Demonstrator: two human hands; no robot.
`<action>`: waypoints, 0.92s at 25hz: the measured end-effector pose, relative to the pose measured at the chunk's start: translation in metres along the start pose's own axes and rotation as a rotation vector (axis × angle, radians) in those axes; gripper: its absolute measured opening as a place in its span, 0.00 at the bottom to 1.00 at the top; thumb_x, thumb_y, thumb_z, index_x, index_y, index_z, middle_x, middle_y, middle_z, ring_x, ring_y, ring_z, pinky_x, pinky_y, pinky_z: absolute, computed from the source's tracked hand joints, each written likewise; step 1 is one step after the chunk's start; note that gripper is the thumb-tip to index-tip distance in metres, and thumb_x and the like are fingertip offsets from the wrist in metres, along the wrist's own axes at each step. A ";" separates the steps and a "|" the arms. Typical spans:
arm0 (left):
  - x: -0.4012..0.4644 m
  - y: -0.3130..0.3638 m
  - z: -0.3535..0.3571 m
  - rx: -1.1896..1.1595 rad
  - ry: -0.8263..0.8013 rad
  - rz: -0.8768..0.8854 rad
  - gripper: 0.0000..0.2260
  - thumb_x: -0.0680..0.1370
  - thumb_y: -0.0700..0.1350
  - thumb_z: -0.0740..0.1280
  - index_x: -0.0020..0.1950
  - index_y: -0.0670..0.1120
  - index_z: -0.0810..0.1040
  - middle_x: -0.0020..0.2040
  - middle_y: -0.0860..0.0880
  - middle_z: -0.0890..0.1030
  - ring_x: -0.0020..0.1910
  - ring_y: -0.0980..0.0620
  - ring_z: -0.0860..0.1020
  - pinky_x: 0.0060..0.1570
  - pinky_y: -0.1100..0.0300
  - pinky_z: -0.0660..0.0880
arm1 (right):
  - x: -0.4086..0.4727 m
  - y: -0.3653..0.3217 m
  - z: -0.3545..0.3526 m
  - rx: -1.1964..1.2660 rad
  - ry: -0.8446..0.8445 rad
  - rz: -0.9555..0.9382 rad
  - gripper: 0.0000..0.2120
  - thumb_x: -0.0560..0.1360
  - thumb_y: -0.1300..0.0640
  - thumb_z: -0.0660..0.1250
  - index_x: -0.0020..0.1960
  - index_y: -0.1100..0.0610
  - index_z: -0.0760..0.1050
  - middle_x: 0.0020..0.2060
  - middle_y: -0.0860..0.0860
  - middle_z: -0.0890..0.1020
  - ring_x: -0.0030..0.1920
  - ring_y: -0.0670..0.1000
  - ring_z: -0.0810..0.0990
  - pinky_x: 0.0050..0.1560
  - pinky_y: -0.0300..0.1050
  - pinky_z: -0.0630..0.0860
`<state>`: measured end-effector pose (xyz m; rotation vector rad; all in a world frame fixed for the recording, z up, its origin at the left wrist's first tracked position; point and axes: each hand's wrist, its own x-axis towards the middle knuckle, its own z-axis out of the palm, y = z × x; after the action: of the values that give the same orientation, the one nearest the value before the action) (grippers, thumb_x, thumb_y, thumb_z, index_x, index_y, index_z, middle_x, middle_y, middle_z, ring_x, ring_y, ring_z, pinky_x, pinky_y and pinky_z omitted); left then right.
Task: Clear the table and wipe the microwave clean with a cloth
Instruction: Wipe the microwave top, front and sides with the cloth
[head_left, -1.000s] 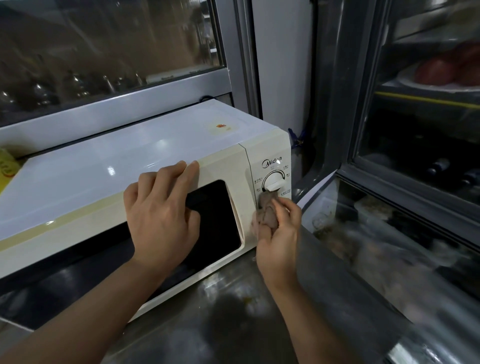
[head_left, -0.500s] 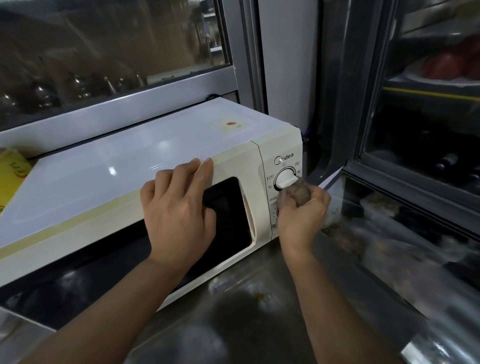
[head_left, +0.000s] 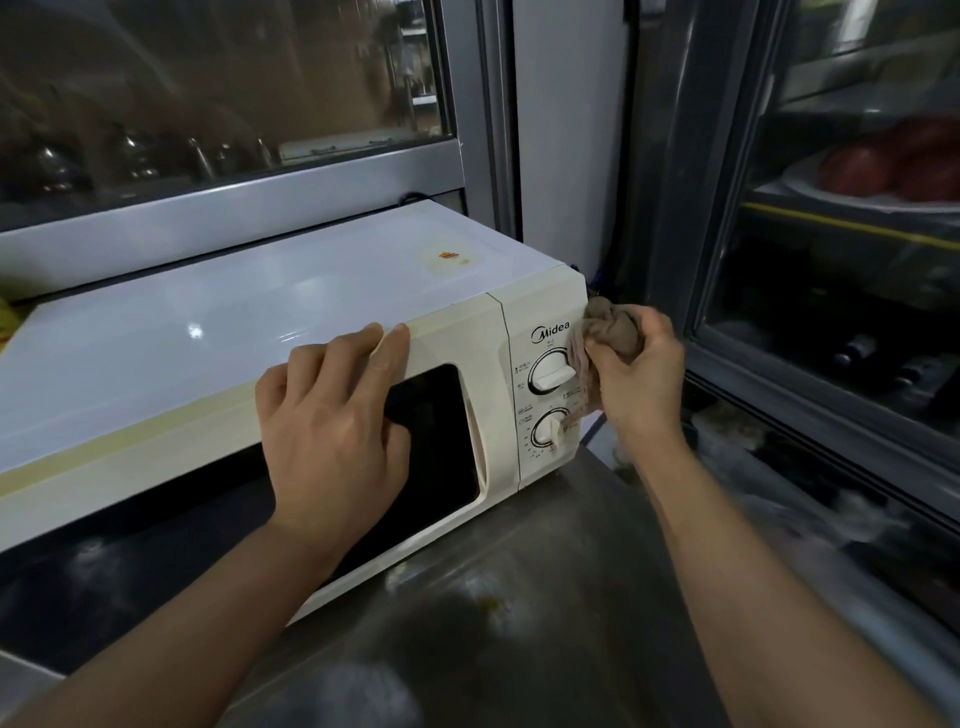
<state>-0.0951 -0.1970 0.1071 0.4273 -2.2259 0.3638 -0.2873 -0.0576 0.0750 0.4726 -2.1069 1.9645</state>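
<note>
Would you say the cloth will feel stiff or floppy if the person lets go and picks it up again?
Probably floppy: the cloth bunches into soft folds in the right hand and drapes against the microwave panel. It looks light, since a loose grip holds it. Whether it is damp cannot be told.

"Midea" stands on the microwave (head_left: 322, 364) control panel above the dials; smaller markings are unreadable

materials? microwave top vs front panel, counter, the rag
Microwave top: looks like glossy white painted sheet metal, with sharp light glints. Front panel: cream matte, probably plastic, with moulded knobs. Counter: likely stainless steel, dull smeared reflections. Cloth: soft brownish fabric, bunched in the right hand.
</note>
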 end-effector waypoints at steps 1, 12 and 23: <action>0.000 0.000 0.001 0.000 0.006 0.000 0.28 0.62 0.39 0.67 0.63 0.45 0.76 0.56 0.45 0.79 0.50 0.46 0.68 0.48 0.52 0.62 | -0.002 0.006 0.000 0.016 -0.003 -0.004 0.13 0.70 0.67 0.69 0.50 0.53 0.74 0.52 0.53 0.76 0.49 0.48 0.77 0.52 0.36 0.74; -0.001 0.000 0.005 0.015 0.014 0.010 0.28 0.63 0.41 0.66 0.64 0.45 0.75 0.57 0.45 0.78 0.51 0.45 0.68 0.47 0.52 0.61 | -0.095 0.070 0.051 -0.012 0.177 0.343 0.19 0.74 0.70 0.62 0.64 0.69 0.67 0.63 0.63 0.65 0.58 0.55 0.71 0.52 0.16 0.58; -0.001 -0.001 0.006 0.041 0.020 0.009 0.28 0.64 0.41 0.65 0.65 0.45 0.74 0.57 0.45 0.78 0.50 0.45 0.68 0.47 0.52 0.61 | -0.122 0.046 0.057 0.089 0.161 0.314 0.17 0.70 0.73 0.61 0.58 0.69 0.74 0.53 0.53 0.69 0.56 0.59 0.77 0.61 0.45 0.74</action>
<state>-0.0981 -0.2002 0.1031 0.4341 -2.2048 0.4166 -0.1884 -0.1023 -0.0179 -0.0070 -2.1012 2.1856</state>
